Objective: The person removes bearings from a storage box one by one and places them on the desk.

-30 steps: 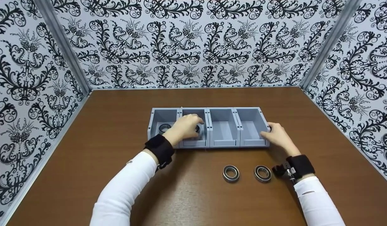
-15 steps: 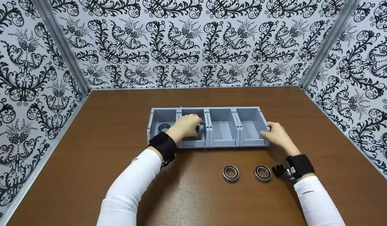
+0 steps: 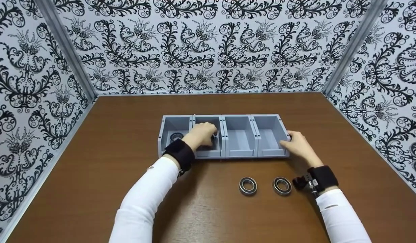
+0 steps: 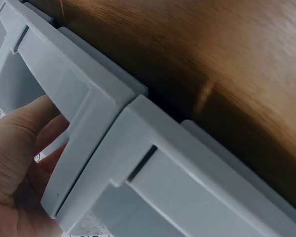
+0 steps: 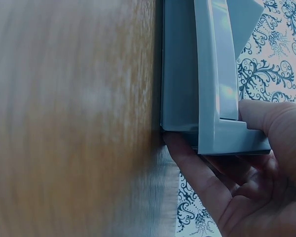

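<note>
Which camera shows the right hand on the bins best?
The right wrist view: it shows the right hand close up, gripping the outer wall of the rightmost bin. The head view shows it smaller, from above; the left wrist view doesn't show it.

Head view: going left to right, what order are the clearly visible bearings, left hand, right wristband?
Bearing in the leftmost bin, left hand, left tabletop bearing, right tabletop bearing, black right wristband.

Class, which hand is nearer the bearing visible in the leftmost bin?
Left. The left hand is just right of the bearing; the right hand grips the rightmost bin, farther right.
</note>
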`<state>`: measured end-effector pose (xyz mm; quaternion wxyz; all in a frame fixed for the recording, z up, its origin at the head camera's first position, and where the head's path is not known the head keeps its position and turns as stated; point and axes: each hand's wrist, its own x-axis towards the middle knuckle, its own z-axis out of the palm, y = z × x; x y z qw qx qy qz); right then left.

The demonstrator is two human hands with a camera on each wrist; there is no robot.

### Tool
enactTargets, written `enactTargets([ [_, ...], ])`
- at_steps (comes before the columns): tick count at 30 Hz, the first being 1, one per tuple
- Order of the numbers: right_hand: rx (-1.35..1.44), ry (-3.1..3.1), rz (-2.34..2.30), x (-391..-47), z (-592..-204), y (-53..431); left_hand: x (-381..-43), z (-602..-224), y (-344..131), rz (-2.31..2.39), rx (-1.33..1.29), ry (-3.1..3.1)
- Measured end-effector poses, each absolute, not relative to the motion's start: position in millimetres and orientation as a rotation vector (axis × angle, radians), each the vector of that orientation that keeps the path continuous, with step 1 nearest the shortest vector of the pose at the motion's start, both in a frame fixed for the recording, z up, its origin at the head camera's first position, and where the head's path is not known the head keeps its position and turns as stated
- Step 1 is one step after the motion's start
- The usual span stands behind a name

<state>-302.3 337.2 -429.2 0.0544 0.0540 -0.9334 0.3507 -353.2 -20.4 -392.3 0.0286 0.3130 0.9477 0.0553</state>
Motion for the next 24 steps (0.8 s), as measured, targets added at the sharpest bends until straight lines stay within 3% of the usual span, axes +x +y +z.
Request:
enactTargets([
  [24, 0.163, -2.824, 1.108, -300.5, -429.6, 336.8, -358.1, -395.3, -11.9, 0.125, 0.851, 2.893],
])
